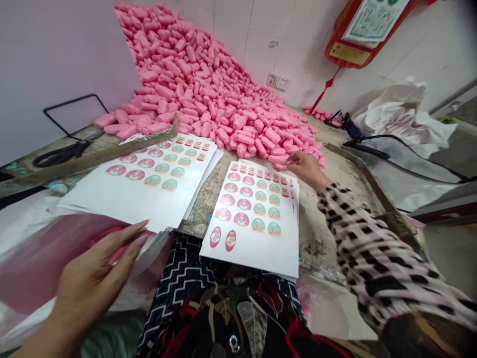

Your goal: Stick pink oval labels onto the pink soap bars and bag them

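Observation:
My left hand [97, 271] lies low at the left with its fingers stretched out flat, over a pink-tinted plastic bag [33, 258] and just below the stack of sticker sheets [141, 184]. My right hand [306, 168] reaches forward to the near edge of the big heap of pink bottles [208, 94], its fingers curled at a bottle there; whether it grips one I cannot make out. A second sticker sheet [257, 214] with round pink and green labels lies between my arms on the worn table [320, 233].
A long metal ruler [93, 156] rests across the left sheet stack, with black scissors [61, 154] behind it. A wall socket [276, 80] and red hanging sign [363, 30] are at the back. White plastic bags [402, 117] and a wire frame [402, 159] stand right.

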`<action>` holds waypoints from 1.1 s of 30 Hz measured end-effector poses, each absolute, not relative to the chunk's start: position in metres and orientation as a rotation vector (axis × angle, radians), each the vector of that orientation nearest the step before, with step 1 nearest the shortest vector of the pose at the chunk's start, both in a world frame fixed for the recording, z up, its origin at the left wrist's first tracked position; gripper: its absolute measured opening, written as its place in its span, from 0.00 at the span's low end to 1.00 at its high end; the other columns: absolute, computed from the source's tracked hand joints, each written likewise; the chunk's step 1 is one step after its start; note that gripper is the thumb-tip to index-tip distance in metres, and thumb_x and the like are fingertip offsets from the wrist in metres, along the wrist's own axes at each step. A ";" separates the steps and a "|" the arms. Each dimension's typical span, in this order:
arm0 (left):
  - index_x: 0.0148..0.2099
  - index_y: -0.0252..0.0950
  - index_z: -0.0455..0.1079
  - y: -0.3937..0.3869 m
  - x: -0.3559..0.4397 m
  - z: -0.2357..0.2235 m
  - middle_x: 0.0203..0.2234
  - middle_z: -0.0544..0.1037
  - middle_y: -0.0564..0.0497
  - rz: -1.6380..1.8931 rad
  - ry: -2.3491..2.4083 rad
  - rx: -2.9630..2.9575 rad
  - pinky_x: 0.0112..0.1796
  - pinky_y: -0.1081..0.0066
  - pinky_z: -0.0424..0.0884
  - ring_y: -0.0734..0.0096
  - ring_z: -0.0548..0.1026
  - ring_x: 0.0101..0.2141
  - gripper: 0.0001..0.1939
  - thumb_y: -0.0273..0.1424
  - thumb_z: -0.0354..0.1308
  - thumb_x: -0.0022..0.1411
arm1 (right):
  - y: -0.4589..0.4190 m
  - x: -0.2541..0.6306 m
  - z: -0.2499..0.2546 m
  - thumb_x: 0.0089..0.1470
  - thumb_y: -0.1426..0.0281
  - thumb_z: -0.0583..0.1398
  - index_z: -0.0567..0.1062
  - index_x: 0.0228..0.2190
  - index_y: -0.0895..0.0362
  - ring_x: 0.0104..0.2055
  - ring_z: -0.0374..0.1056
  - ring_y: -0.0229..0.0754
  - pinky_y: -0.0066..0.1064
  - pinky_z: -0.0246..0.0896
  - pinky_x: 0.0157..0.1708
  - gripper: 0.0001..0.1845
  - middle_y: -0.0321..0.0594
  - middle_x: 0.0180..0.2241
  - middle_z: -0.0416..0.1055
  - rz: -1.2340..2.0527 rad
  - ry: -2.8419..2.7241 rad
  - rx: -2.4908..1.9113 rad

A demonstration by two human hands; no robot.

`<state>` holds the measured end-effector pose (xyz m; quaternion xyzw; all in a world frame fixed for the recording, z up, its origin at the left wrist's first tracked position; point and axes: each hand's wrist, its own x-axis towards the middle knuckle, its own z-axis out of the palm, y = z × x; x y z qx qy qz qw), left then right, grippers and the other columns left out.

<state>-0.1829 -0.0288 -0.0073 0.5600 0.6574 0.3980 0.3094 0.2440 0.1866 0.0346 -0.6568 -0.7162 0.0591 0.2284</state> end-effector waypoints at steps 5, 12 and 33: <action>0.60 0.51 0.58 -0.027 -0.111 0.010 0.52 0.69 0.54 0.876 1.348 2.116 0.52 0.62 0.61 0.62 0.68 0.50 0.27 0.35 0.57 0.58 | 0.063 0.195 0.051 0.48 0.65 0.60 0.73 0.32 0.56 0.30 0.64 0.37 0.28 0.58 0.28 0.09 0.37 0.30 0.71 1.032 -1.971 -1.393; 0.60 0.42 0.59 -0.040 -0.065 -0.001 0.47 0.74 0.48 0.517 0.943 1.780 0.47 0.65 0.64 0.62 0.71 0.45 0.29 0.36 0.58 0.56 | -0.040 0.134 0.026 0.49 0.66 0.61 0.71 0.31 0.56 0.30 0.62 0.34 0.27 0.59 0.30 0.07 0.33 0.29 0.69 1.703 -1.760 -1.231; 0.62 0.48 0.55 -0.041 -0.066 -0.039 0.66 0.39 0.44 0.257 1.342 2.294 0.46 0.56 0.66 0.49 0.67 0.52 0.28 0.29 0.50 0.60 | 0.000 0.117 -0.021 0.61 0.66 0.49 0.70 0.36 0.54 0.37 0.64 0.41 0.30 0.53 0.29 0.12 0.41 0.36 0.67 0.150 -2.388 -1.733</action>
